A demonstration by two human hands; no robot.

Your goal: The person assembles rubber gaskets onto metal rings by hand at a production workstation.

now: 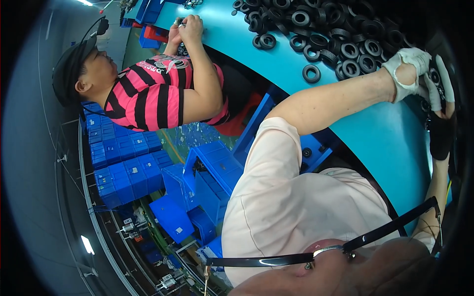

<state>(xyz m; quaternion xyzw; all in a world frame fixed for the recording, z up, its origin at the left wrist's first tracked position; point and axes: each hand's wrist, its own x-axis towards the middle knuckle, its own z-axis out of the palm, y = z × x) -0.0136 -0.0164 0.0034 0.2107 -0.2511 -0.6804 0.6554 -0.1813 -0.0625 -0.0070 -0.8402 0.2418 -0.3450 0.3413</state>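
My left hand (409, 73), in a white glove with an opening over its back, is at the right of the view beside the black tyre pile (345, 37). Its fingers curl in close to my right hand (441, 130), and what they grip is hidden. My right hand wears a black glove with white-covered fingertips. Between those fingertips is a small black tyre (434, 76) with something lighter at its centre. A dark, shiny little part (425, 106) shows just below the left fingers. A loose tyre (311, 74) lies at the pile's near edge.
A turquoise table (390, 143) curves around my front. Across at the left a co-worker (163, 93) in a striped shirt holds a small part in both hands. Blue bins (212, 163) stand beside me, with stacked blue crates (131, 172) behind. A blue tray (316, 153) sits under the table edge.
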